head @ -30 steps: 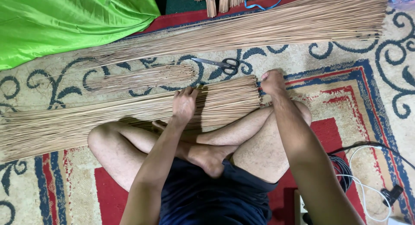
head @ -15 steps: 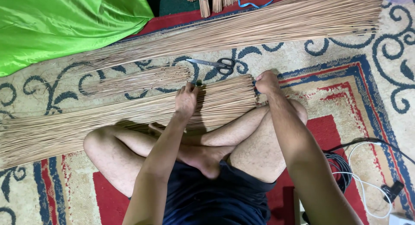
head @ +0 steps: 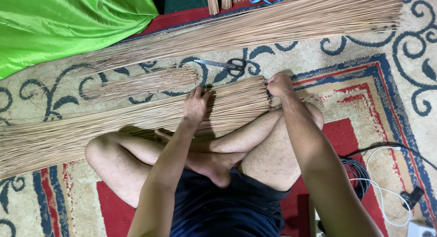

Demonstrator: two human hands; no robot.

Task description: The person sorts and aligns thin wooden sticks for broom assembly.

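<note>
1. A bundle of sticks (head: 114, 123) is laid across the carpet (head: 364, 96), just before the crossed legs.
2. The left hand (head: 196, 105) is pressed flat, open, on the bundle.
3. The bundle's cut end is gripped by the closed right hand (head: 278, 84).
4. Scissors (head: 225, 65) are seen just beyond the bundle.

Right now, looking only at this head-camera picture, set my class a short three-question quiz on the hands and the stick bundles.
1. True or false: the scissors lie between two spreads of sticks.
2. Which hand presses flat on the near stick bundle? A left hand, B right hand
3. What covers the floor at the far left?

Key
1. True: they rest on the carpet with the long far bundle beyond.
2. A; the right hand butts against the bundle's cut ends.
3. A green cloth.
</note>
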